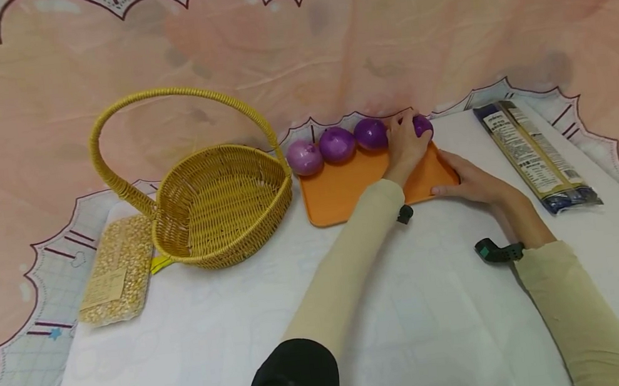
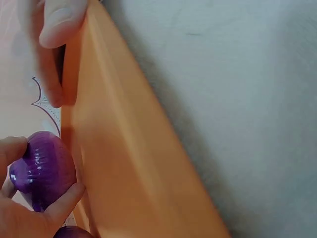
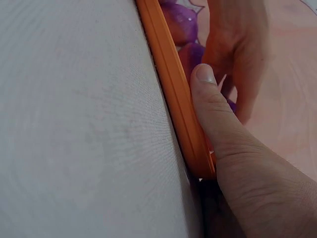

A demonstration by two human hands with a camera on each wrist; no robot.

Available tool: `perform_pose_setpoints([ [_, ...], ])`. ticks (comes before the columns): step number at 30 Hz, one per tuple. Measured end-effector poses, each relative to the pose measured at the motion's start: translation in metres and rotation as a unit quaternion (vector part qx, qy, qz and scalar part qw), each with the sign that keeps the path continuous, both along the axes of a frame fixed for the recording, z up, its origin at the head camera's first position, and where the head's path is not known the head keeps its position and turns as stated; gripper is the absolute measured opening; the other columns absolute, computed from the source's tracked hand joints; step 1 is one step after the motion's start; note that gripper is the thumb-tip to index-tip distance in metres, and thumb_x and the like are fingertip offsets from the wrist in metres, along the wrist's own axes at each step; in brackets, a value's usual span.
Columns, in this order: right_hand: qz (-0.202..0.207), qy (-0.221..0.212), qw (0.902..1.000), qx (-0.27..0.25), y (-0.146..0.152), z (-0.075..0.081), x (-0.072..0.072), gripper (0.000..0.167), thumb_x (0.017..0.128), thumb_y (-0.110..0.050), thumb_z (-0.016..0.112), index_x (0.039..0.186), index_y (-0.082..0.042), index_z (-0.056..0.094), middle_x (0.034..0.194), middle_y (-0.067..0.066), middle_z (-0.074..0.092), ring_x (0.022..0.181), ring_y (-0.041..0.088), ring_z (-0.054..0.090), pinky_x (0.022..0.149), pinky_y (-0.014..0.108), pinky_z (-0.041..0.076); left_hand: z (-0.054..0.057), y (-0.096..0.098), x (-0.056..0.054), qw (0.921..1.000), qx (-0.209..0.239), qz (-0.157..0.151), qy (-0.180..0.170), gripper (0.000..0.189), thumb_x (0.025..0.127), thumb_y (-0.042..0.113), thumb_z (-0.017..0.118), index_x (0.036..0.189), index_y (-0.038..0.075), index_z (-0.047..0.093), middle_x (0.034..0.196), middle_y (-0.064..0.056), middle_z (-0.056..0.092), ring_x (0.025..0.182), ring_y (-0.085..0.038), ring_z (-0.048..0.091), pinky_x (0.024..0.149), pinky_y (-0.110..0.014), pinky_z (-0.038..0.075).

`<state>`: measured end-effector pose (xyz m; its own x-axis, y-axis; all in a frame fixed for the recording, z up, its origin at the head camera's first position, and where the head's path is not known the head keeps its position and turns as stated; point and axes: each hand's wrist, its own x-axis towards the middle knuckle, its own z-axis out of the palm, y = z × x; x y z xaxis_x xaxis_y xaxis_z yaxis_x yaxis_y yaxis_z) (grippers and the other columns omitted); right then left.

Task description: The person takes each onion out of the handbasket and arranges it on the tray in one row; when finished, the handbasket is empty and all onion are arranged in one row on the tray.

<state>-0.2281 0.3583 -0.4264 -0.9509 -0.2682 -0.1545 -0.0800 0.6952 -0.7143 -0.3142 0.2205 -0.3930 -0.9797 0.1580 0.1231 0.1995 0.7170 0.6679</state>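
Observation:
Several shiny purple onions line the far edge of an orange tray (image 1: 338,193) in the head view. My left hand (image 1: 406,145) reaches across the tray and grips the rightmost onion (image 1: 422,126) between thumb and fingers. The same onion (image 2: 47,171) shows in the left wrist view, held at its sides by the fingertips. My right hand (image 1: 475,179) rests round the tray's near right corner, thumb along the front and fingers by the right side. In the right wrist view the thumb (image 3: 213,106) lies straight against the tray's rim (image 3: 176,94).
Left of the tray stands a yellow wicker basket (image 1: 225,252) with a tall arched handle. Beside it lies a clear bag of corn kernels (image 1: 123,256). A long dark printed packet (image 1: 534,153) lies at the right on the white table (image 1: 415,333).

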Motion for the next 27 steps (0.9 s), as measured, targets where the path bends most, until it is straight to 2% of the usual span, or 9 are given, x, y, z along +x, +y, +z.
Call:
perform_pose_setpoints([
  [4,0.0,0.002,1.0,0.003,-0.0005,0.0012,0.0004,0.099,0.088,-0.034,0.07,0.157,-0.01,0.002,0.163,0.019,0.006,0.149,0.042,0.007,0.119,0.061,0.007,-0.0011,0.0013,0.002,0.9996,-0.029,-0.003,0.001,0.045,0.088,0.033,0.07,0.13,0.026,0.054,0.143,-0.001,0.045,0.125,-0.019,0.048,0.105,-0.023,0.042],
  [9,-0.001,0.002,1.0,-0.001,-0.0003,0.0025,-0.0002,0.099,0.088,-0.033,0.07,0.157,-0.011,0.002,0.164,0.017,0.006,0.15,0.041,0.007,0.12,0.061,0.007,0.0005,0.0027,0.0045,0.9971,-0.074,-0.015,-0.005,0.06,0.084,0.035,0.073,0.138,0.029,0.049,0.148,0.003,0.038,0.131,-0.016,0.043,0.105,-0.026,0.044],
  [14,0.0,0.001,1.0,-0.007,-0.0006,0.001,-0.0012,0.099,0.088,-0.032,0.07,0.157,-0.013,0.002,0.164,0.017,0.006,0.15,0.041,0.007,0.119,0.061,0.006,-0.0014,0.0027,0.0052,0.9933,-0.113,-0.022,0.002,0.059,0.089,0.034,0.068,0.143,0.033,0.043,0.15,0.007,0.033,0.138,-0.01,0.035,0.1,-0.032,0.049],
  [21,0.002,-0.001,1.0,-0.006,-0.0023,-0.0007,-0.0012,0.099,0.088,-0.033,0.07,0.157,-0.014,0.001,0.164,0.018,0.005,0.149,0.042,0.006,0.119,0.062,0.007,-0.0036,0.0007,0.0027,0.9937,-0.108,-0.027,0.0,0.057,0.095,0.031,0.06,0.147,0.032,0.038,0.158,0.011,0.024,0.147,-0.009,0.023,0.101,-0.038,0.049],
  [27,0.003,0.016,0.9999,0.005,-0.0008,-0.0024,-0.0008,0.099,0.089,-0.033,0.07,0.157,-0.01,0.002,0.163,0.02,0.007,0.149,0.043,0.007,0.119,0.061,0.007,-0.0008,-0.0011,0.0064,0.9938,-0.106,-0.032,0.011,0.055,0.095,0.034,0.06,0.146,0.033,0.04,0.159,0.01,0.026,0.147,-0.009,0.025,0.102,-0.039,0.048],
])
